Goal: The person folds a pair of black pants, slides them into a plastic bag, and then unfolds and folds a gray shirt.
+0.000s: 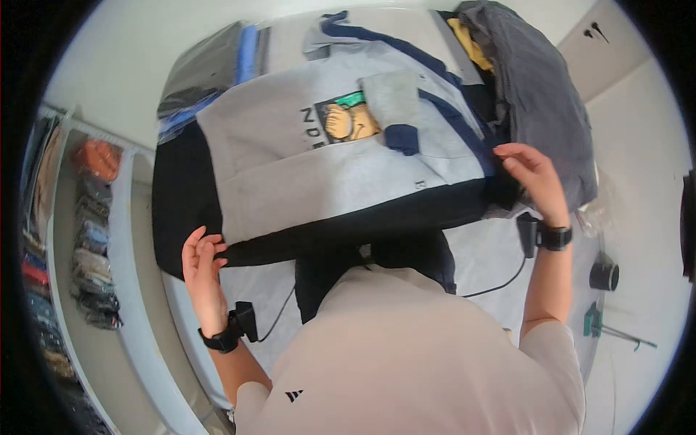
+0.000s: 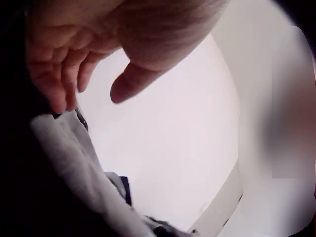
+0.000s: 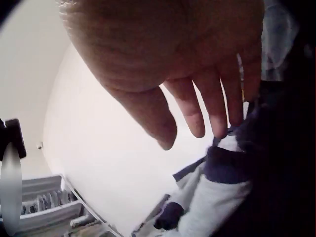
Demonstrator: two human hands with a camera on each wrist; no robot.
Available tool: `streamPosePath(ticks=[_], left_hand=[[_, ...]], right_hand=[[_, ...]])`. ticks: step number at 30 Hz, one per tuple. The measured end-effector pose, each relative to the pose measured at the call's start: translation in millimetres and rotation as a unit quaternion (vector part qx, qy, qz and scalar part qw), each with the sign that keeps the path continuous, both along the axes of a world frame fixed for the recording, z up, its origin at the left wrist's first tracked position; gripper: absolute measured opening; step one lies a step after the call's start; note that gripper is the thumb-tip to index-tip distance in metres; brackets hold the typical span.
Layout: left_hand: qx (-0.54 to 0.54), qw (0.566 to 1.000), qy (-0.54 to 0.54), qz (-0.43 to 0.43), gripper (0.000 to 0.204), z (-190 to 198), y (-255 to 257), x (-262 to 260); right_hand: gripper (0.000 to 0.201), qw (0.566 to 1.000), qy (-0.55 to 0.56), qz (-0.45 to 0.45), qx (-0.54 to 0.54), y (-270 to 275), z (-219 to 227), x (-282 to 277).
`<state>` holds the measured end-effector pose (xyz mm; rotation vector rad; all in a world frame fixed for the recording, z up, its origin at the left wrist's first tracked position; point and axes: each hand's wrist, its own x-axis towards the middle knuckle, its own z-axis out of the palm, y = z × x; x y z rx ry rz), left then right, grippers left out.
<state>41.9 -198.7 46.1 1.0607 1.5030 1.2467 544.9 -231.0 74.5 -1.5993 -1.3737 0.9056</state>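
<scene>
A grey sweatshirt [image 1: 272, 196] with navy trim and a cartoon print lies spread over black fabric [image 1: 177, 188], one navy-cuffed sleeve folded across its front. My left hand [image 1: 204, 279] touches the near left corner. In the left wrist view, that hand's [image 2: 143, 34] fingertips rest at the edge of the grey cloth [image 2: 81, 168], the thumb apart from it. At the right side, my right hand [image 1: 539, 181] has its fingertips at the navy and black edge. Its fingers are extended and the thumb stands apart in the right wrist view [image 3: 173, 54].
Bagged dark clothing [image 1: 203, 69] and a blue folded item [image 1: 247, 54] lie at the back left. A dark grey garment [image 1: 533, 94] is heaped along the right side. Shelves of packed clothes [image 1: 94, 254] stand at the far left.
</scene>
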Motion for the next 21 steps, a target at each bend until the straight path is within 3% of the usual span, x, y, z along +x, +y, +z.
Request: streamPosePath(ticks=[1,3,4,8,9,11,16,18,21], left_hand=[[0.000,1.000,-0.005,-0.011,0.036,-14.2,4.6,-8.4],[-0.011,0.974,0.224,-0.031,0.036,-48.8,19.3,-27.5],[-0.014,0.962,0.272,-0.030,0.038,-43.0,20.4,-14.4],[-0.004,0.964,0.262,-0.043,0.029,-48.3,32.4,-5.1],[0.001,0.960,0.276,-0.047,0.024,-49.4,34.1,-5.6],[0.023,0.951,0.305,-0.040,0.021,-52.8,35.7,-7.7],[0.059,0.916,0.396,-0.014,0.016,-54.3,44.5,-16.4],[0.064,0.906,0.419,-0.022,0.016,-53.6,46.5,-13.7],[0.023,0.891,0.448,-0.067,0.016,-39.0,48.9,-15.8]], right_hand=[[0.025,0.999,-0.045,-0.009,-0.010,-3.6,-7.0,-2.2],[0.029,0.993,-0.110,-0.031,-0.006,-4.3,-20.7,-10.5],[0.031,0.990,-0.132,-0.045,0.009,-2.9,-28.8,-13.2],[0.023,0.955,-0.259,-0.053,0.137,11.1,-47.9,-18.3],[0.023,0.954,-0.260,-0.054,0.138,12.5,-46.1,-16.9],[0.022,0.987,-0.115,-0.099,0.056,15.0,-32.1,-21.3],[0.023,0.960,-0.224,-0.118,0.116,38.7,-35.1,-15.4],[0.022,0.957,-0.281,-0.065,0.030,38.2,-37.9,-17.1],[0.021,0.966,-0.239,-0.095,0.016,31.9,-32.0,-17.7]])
